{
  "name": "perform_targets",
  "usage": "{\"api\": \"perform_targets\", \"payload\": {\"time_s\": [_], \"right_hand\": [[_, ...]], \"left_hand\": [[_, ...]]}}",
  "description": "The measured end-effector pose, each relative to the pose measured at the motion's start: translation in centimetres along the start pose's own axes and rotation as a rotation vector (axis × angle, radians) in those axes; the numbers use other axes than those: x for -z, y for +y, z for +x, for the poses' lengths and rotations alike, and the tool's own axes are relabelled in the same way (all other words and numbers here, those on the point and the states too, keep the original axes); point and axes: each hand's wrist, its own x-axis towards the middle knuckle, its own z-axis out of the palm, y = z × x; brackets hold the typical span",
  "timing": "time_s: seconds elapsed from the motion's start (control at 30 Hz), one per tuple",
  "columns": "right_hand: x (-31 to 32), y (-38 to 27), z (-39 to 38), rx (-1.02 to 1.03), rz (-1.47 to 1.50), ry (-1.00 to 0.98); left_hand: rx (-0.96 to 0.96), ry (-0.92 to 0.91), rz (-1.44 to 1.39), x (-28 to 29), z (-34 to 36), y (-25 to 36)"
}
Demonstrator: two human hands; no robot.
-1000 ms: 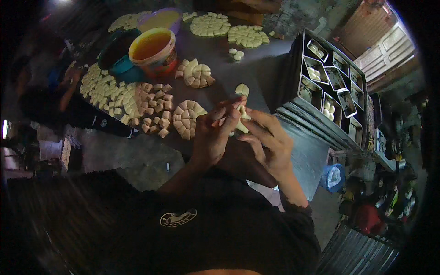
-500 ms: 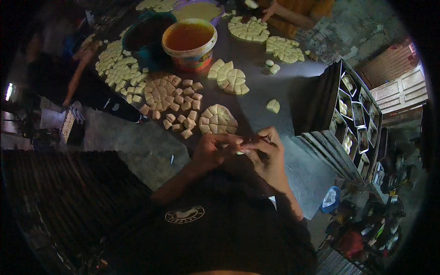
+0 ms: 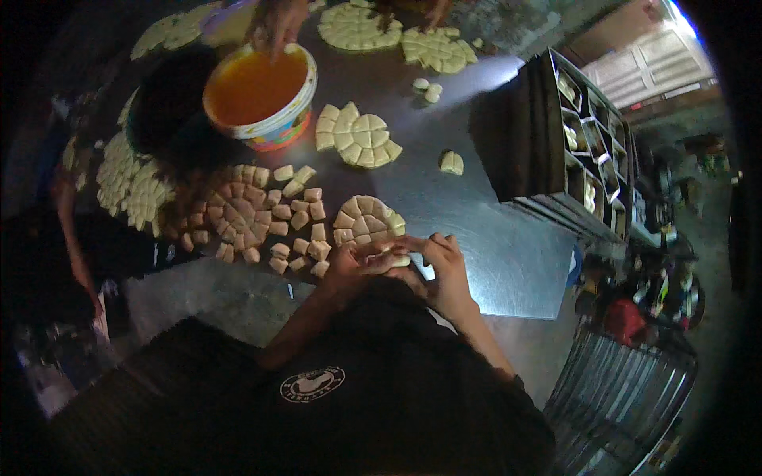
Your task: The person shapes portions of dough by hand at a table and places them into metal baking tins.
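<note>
Close in front of my chest, at the table's near edge, both hands meet around a small pale piece of dough (image 3: 402,260). My left hand (image 3: 359,263) is closed, its fingers pinching the piece. From the other side my right hand (image 3: 446,274) curls its fingers onto it; part of the dough is hidden by them. Just beyond lies a round of dough cut into wedges (image 3: 367,220). Left of that, loose brownish dough pieces (image 3: 299,220) are scattered around a darker cut round (image 3: 238,210). A small lone dough piece (image 3: 452,163) rests farther right.
A bucket of orange liquid (image 3: 258,91) stands at the back left, another person's hand (image 3: 283,24) over it. More cut dough (image 3: 359,141) lies mid-table. Stacked metal moulds (image 3: 567,151), some holding dough, stand at the right on the metal table (image 3: 516,270). Another person's arm (image 3: 75,246) shows at far left.
The view has shifted, so the table things sit farther left and higher. Another person's hand has come over the orange bucket. My hands stay together, with more of the dough showing between them.
</note>
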Motion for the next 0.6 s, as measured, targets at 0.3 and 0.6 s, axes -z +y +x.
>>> {"api": "perform_targets", "payload": {"time_s": [0.3,0.6], "right_hand": [[-6.3,2.0,-8.7,-0.959,0.984,0.298],[-6.7,13.3,-13.7,-0.803,0.013,0.459]], "left_hand": [[-0.018,-0.085,0.321,0.8,2.1,-6.9],[-0.035,0.048,0.888,1.3,5.6,-7.8]]}}
